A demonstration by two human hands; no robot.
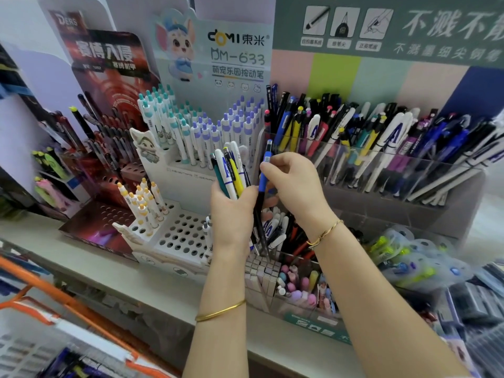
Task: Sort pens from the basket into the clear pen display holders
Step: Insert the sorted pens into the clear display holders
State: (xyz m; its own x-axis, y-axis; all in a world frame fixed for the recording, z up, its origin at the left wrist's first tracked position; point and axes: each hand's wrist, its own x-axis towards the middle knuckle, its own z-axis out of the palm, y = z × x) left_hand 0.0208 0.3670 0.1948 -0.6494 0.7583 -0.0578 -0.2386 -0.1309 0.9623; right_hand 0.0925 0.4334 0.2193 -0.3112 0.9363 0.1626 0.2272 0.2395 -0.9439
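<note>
Stationery shelf (109, 266) crowded with pen displays. The left hand (231, 211) grips a bundle of pens (227, 173) upright; the right hand (291, 184) pinches one blue pen (263, 184) just beside the bundle, before the clear holder (409, 165). Orange basket (41, 282) lower left.

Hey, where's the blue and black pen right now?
Head view, centre: the blue and black pen stands nearly upright, pinched by the right hand, just right of the pen bundle that the left hand grips.
</note>
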